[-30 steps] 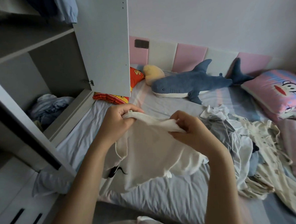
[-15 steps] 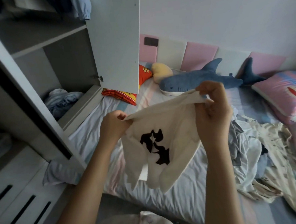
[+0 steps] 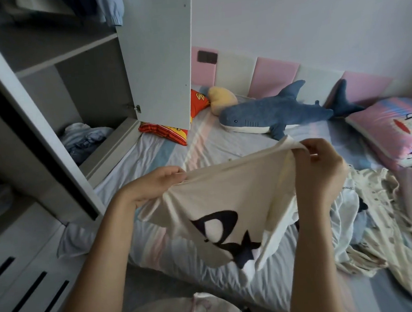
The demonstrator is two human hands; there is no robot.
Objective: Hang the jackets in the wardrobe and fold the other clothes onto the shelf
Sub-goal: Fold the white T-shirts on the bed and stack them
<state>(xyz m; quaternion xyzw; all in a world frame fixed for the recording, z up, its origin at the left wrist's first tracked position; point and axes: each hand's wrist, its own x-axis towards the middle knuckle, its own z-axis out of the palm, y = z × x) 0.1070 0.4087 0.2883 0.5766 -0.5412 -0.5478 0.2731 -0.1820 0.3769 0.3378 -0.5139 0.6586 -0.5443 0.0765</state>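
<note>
A cream T-shirt with a dark print hangs spread above the bed. My left hand grips its left top edge. My right hand pinches its right top corner, a little higher. A heap of pale clothes lies on the bed to the right of the shirt. The open wardrobe stands at the left, with a bundle of blue-grey clothes on its lower shelf and dark garments hanging at the top.
The wardrobe door stands open over the bed's head end. A blue shark plush, a yellow cushion, a red-and-yellow cushion and a pink pillow lie on the striped bed sheet. White drawers sit at lower left.
Both hands lifted the cream shirt off the bed and pulled its top edge apart, so it now hangs spread with the dark print showing. The view has shifted left and closer.
</note>
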